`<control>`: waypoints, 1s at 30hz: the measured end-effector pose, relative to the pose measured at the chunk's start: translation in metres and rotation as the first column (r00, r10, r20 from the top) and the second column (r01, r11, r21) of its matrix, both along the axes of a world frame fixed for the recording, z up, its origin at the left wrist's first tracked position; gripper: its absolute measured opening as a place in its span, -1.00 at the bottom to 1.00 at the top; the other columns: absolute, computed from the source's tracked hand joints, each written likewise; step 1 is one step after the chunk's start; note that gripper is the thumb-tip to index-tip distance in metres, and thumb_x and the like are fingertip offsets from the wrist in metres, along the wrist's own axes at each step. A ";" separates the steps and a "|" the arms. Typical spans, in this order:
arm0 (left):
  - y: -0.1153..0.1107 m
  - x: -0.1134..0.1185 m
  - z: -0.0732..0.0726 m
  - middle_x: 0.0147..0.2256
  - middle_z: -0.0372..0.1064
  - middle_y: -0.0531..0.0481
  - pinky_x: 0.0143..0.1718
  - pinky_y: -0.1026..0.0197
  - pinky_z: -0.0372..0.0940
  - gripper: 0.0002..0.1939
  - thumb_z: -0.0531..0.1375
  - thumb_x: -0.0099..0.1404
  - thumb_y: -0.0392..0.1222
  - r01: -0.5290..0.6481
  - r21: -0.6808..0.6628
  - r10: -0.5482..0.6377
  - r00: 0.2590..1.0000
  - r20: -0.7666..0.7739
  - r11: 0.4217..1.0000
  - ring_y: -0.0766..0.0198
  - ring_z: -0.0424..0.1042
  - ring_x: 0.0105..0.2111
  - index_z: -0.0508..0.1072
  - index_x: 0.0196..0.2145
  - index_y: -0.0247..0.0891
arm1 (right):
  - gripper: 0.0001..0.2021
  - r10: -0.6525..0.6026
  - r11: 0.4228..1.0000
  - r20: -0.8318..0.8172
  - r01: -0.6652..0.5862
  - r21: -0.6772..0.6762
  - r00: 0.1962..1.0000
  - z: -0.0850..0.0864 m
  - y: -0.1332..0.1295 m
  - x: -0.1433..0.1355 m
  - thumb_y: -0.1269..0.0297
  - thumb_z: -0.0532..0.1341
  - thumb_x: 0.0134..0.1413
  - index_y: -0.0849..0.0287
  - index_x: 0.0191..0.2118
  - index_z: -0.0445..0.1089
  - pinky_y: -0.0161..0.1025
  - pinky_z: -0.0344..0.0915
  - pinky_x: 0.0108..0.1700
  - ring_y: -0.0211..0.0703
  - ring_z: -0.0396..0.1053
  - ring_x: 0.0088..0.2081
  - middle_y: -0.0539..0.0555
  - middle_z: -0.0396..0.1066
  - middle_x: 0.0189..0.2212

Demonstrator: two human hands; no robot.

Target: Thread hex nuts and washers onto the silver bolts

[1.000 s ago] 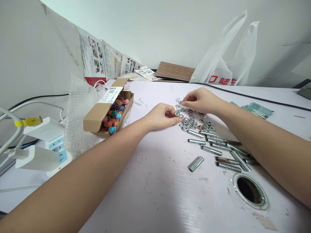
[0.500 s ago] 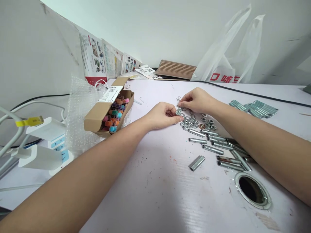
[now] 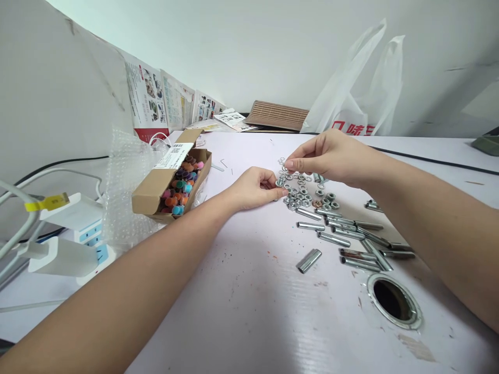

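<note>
My left hand [image 3: 258, 189] rests on the white table with its fingers curled round a small zinc-plated nut [image 3: 279, 182] at the fingertips. My right hand [image 3: 331, 157] pinches at thumb and forefinger just beyond it. A thin ring-shaped washer [image 3: 285, 168] shows at those fingertips, too small to make out fully. Between and below the hands lies a loose pile of nuts and washers [image 3: 300, 196], one of them copper-brown [image 3: 317, 204]. Several short metal tubes [image 3: 348, 234] lie scattered nearer to me, with a pair side by side [image 3: 309, 261] set apart.
An opened cardboard box [image 3: 150, 193] of colourful capped pieces stands left, beside bubble wrap [image 3: 123, 192] and white plug adapters [image 3: 64, 254]. A metal-rimmed hole [image 3: 414, 319] is at the lower right. A white plastic bag [image 3: 346, 98] and a black cable [image 3: 436, 160] are behind.
The view has shifted slightly, so the table things appear further left. My right hand has risen a little and moved right, uncovering more washers. My left hand stays by the pile.
</note>
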State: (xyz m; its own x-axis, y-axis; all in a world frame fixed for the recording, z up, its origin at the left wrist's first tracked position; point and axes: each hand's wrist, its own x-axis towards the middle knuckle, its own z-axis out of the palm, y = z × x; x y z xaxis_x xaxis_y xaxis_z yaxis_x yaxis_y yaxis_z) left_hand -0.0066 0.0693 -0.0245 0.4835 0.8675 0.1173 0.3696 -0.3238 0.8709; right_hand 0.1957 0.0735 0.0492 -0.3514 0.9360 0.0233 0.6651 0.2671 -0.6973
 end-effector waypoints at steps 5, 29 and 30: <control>0.001 0.000 -0.002 -0.56 0.20 0.12 -0.50 0.31 0.04 -0.68 0.30 0.12 -0.03 0.001 0.002 -0.001 1.000 0.005 1.000 0.45 0.15 -0.54 0.31 -0.53 -0.30 | -0.75 0.071 0.994 -0.064 -0.076 -0.077 0.995 -0.005 0.000 -0.004 0.06 0.39 -0.04 0.12 -0.32 0.60 -0.26 0.18 -0.49 -0.25 0.28 -0.46 0.07 0.47 -0.43; -0.001 0.001 0.000 -0.58 0.24 0.11 -0.50 0.30 0.05 -0.67 0.31 0.09 -0.02 -0.025 0.009 0.025 1.000 -0.006 1.000 0.43 0.17 -0.55 0.32 -0.55 -0.29 | -0.64 -0.091 0.996 0.155 0.091 0.007 0.984 0.002 -0.002 -0.005 -0.08 0.37 -0.09 0.09 -0.27 0.60 -0.17 0.14 -0.54 -0.12 0.30 -0.49 0.12 0.43 -0.49; -0.001 0.001 0.000 -0.57 0.25 0.11 -0.50 0.30 0.06 -0.68 0.32 0.09 -0.03 -0.018 0.004 0.018 1.000 -0.001 1.000 0.43 0.18 -0.55 0.32 -0.55 -0.29 | -0.63 -0.113 0.994 0.162 0.111 0.021 0.980 0.002 -0.001 -0.003 -0.08 0.37 -0.10 0.09 -0.26 0.60 -0.17 0.13 -0.54 -0.13 0.29 -0.50 0.12 0.42 -0.51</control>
